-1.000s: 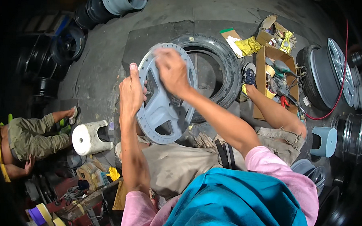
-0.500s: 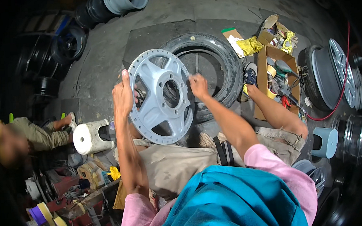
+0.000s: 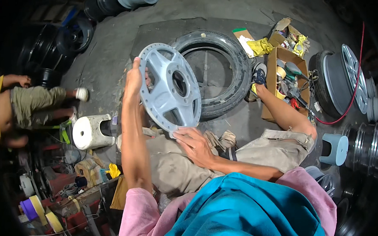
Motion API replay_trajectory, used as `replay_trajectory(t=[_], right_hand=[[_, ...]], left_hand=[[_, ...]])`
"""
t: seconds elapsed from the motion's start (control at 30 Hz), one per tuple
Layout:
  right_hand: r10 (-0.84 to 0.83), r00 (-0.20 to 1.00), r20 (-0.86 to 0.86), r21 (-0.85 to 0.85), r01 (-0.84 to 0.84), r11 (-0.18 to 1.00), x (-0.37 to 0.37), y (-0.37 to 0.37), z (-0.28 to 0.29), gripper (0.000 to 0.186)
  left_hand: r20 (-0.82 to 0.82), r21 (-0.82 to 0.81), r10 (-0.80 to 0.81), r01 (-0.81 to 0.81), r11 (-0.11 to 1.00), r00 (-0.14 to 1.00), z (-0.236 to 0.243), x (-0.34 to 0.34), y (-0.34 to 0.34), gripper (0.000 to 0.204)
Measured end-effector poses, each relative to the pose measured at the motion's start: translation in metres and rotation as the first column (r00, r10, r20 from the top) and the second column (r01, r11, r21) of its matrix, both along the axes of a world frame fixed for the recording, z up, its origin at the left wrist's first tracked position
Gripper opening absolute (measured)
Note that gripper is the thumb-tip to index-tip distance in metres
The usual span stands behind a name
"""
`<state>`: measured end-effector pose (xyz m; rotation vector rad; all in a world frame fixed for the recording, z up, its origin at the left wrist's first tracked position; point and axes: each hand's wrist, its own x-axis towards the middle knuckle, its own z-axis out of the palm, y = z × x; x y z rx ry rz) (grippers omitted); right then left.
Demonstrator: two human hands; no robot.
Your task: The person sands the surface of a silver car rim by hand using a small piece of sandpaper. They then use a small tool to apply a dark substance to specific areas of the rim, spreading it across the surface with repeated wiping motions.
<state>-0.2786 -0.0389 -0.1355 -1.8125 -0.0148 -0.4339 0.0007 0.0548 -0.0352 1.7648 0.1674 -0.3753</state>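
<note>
A grey wheel disc (image 3: pixel 160 87) with five broad spokes, a bored centre and a rim of small holes is held up, tilted, over my lap. My left hand (image 3: pixel 134 80) grips its upper left edge, thumb on top and fingertips showing through a spoke gap. At the bottom edge my right hand (image 3: pixel 194 146) has its fingers and thumb closed against the rim; anything small between them is hidden. Behind the disc a black tyre (image 3: pixel 237 69) lies flat on a dark mat.
Right of the tyre are a cardboard box of tools (image 3: pixel 273 78) and yellow gloves (image 3: pixel 260 47). A red hose (image 3: pixel 348 111) runs past a wheel (image 3: pixel 333 82). A white stool (image 3: pixel 86 133) stands left, a blue stool (image 3: pixel 338 148) right. Another person (image 3: pixel 36 103) sits at the far left.
My right hand has moved from the disc's right edge down to its bottom edge. The disc has turned more edge-on, still in my left hand. The other person has shifted.
</note>
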Motion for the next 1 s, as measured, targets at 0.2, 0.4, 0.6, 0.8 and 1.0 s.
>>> replay_trajectory(t=[0.2, 0.4, 0.6, 0.8, 1.0], right_hand=[[-0.037, 0.932, 0.360, -0.211, 0.120, 0.970, 0.083, 0.009, 0.048, 0.032], [-0.139, 0.853, 0.503, -0.255, 0.300, 0.919, 0.196, -0.027, 0.068, 0.023], [-0.106, 0.950, 0.294, -0.094, 0.139, 0.986, 0.234, -0.053, 0.067, 0.023], [0.270, 0.908, 0.319, -0.349, -0.153, 0.925, 0.057, -0.028, 0.022, 0.026], [-0.044, 0.987, 0.155, -0.174, 0.071, 0.982, 0.087, -0.103, 0.022, 0.019]], left_hand=[[-0.112, -0.165, -0.030, 0.011, 0.986, 0.993, 0.000, -0.010, 0.008, 0.055], [-0.001, -0.233, -0.080, 0.078, 0.969, 0.997, -0.007, -0.020, 0.001, 0.056], [0.044, -0.017, -0.179, 0.180, 0.984, 0.983, -0.015, -0.011, -0.001, 0.077], [0.046, -0.009, -0.190, 0.191, 0.982, 0.981, -0.005, -0.007, 0.017, 0.082], [0.184, 0.211, -0.212, 0.172, 0.962, 0.960, 0.010, -0.022, 0.015, 0.038]])
